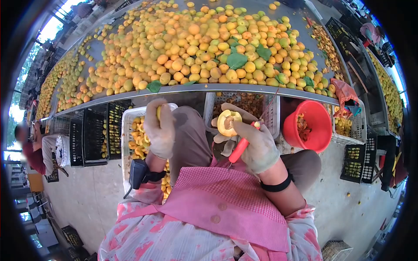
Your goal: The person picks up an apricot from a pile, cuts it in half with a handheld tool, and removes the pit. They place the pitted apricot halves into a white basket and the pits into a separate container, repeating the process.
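My left hand [159,130], in a pale glove, is closed above the white crate of cut apricots. Between its curled fingers shows a yellow-green piece of apricot [159,111], partly hidden. My right hand [259,150], gloved too, pinches a halved apricot [227,123] with its cut face up and what looks like the brown pit in the middle. The same hand grips a slim red-handled tool [238,150] slanting across the palm; its working end is too thin to make out. Under the left hand, the white crate [126,150] holds apricot halves.
Whole apricots [191,52] with some leaves are heaped on the metal table [191,88] ahead. Below its edge stand a white crate [209,108] of brownish scraps and a red bucket [320,126]. Black crates [82,135] flank both sides. Another person [37,148] sits far left.
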`<state>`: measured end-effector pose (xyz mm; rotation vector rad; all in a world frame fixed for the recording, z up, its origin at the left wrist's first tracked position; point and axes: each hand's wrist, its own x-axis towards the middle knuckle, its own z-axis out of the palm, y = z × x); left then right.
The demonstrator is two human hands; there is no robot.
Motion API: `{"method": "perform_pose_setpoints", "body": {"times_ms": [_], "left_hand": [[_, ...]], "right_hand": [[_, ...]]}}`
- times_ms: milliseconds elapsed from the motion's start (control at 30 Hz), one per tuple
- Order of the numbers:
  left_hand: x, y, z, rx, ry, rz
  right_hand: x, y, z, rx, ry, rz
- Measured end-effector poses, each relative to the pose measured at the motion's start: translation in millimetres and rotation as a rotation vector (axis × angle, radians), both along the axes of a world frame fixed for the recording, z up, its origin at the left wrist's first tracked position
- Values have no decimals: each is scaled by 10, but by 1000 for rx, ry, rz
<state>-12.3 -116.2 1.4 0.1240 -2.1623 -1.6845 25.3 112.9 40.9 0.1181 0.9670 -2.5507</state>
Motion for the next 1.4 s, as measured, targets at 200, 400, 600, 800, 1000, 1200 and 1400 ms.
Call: {"method": "perform_pose_setpoints", "body": {"times_ms": [200,400,600,800,1000,1200,1400], "left_hand": [[67,-1157,-776,-954,-67,192],[41,-1219,-755,-906,-14,136],[100,110,182,10,-104,-588],[157,742,349,805,-474,-968],[162,1024,649,909,-544,-705],[111,1060,506,444,-429,-746],[221,1230,554,353,-533,-785]], "right_hand": [[-27,41,17,68,-49,61],[-98,35,-65,57,-44,67],[-70,-59,35,246,62,62],[35,53,114,434,130,-70],[96,242,237,567,200,-243],[12,629,9,747,411,-610],[112,649,473,303,320,-860]]}}
